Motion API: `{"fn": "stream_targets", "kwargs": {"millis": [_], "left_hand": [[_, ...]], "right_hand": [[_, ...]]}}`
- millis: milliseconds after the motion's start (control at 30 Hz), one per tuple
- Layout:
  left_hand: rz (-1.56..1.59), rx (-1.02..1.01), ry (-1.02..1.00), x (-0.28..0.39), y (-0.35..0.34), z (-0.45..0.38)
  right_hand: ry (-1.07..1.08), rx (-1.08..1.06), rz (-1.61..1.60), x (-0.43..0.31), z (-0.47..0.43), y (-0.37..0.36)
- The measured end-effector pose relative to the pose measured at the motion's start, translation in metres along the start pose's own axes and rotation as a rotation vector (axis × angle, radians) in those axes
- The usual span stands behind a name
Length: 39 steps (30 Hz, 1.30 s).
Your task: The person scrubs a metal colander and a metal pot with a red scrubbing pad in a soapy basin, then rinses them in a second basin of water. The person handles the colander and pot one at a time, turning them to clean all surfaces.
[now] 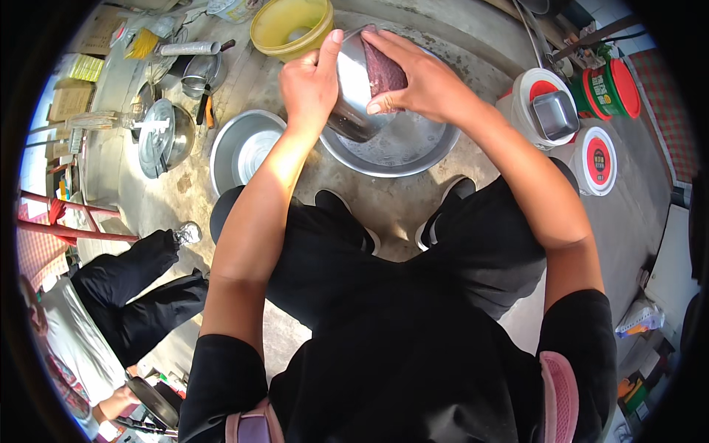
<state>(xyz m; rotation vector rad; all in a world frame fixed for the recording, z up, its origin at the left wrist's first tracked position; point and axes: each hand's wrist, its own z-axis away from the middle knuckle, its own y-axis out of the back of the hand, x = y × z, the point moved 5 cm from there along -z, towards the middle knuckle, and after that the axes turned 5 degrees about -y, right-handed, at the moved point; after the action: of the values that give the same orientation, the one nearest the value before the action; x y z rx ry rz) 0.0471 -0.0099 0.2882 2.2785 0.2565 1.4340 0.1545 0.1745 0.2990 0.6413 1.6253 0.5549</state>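
My left hand grips the side of a shiny metal pot, its thumb along the edge. A dark red cloth lies under my right hand, which presses it against the pot's outer wall. The pot is held tilted above a wide metal basin of foamy water on the concrete floor. Most of the pot's far end is hidden behind my hands. Left of that basin stands a second metal basin, and beyond my left hand is a yellow plastic bucket.
White buckets with red labels stand to the right, one bearing a square metal container. At left are a lidded steel pot, a strainer and a yellow brush. Another person at lower left holds a dark pan.
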Motion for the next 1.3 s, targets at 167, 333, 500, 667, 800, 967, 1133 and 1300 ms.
{"fn": "stream_targets", "kwargs": {"millis": [167,333,500,667,800,967,1133,1300], "left_hand": [[0.054,-0.019,0.010,0.008,0.002,-0.004],[0.097,-0.018,0.038,0.005,0.002,-0.002],[0.065,0.005,-0.014,0.012,0.002,-0.001],[0.015,-0.006,-0.010,0.009,0.005,0.000],[0.026,0.040,-0.017,0.007,0.006,-0.005],[0.042,0.051,0.054,0.003,0.004,-0.001],[0.053,0.061,0.027,0.005,0.009,-0.005],[0.044,0.059,0.063,0.003,0.008,-0.003]], "right_hand": [[0.036,-0.139,-0.177,0.024,-0.020,0.025],[0.056,-0.151,-0.179,0.029,-0.018,0.024],[0.076,0.015,-0.049,0.000,0.000,0.003],[-0.052,-0.192,-0.329,0.020,-0.017,0.027],[0.055,-0.126,-0.306,0.024,-0.019,0.022],[0.196,0.036,0.046,-0.003,-0.002,-0.012],[0.215,-0.104,-0.145,0.025,-0.023,0.007],[0.157,-0.099,-0.127,0.011,-0.021,0.006]]}}
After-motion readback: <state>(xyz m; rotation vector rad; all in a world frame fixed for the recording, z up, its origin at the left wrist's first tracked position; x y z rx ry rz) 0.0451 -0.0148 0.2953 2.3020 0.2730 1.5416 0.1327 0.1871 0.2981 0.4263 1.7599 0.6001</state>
